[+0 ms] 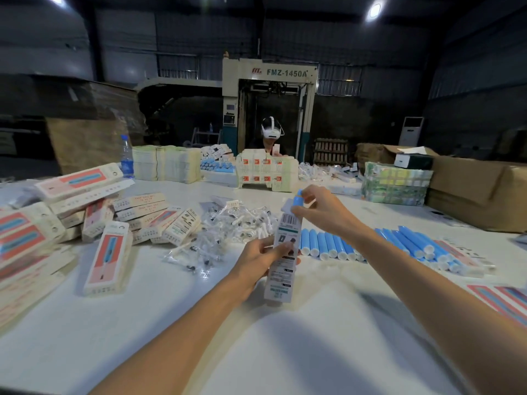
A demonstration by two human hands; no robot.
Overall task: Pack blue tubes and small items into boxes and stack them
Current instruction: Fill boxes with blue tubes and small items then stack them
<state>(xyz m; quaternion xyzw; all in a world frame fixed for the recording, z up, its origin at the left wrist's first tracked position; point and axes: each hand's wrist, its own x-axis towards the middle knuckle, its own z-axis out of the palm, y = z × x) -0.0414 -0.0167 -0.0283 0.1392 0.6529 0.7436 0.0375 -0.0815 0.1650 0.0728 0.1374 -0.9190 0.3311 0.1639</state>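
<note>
Blue tube (298, 200) upright in upright box (282, 266)

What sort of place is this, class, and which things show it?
Probably a factory packing floor: a large machine marked FMZ-1450A, rows of blue tubes, and heaps of printed boxes.

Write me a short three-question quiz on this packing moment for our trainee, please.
1. True or false: the left hand grips the box around its middle.
2. What does the right hand hold at the box's top? A) a spoon B) a blue tube C) a tape roll
3. Fill in: the spare blue tubes lie in rows to the ___ of the box.
Key: 1 true; 2 B; 3 right.
</note>
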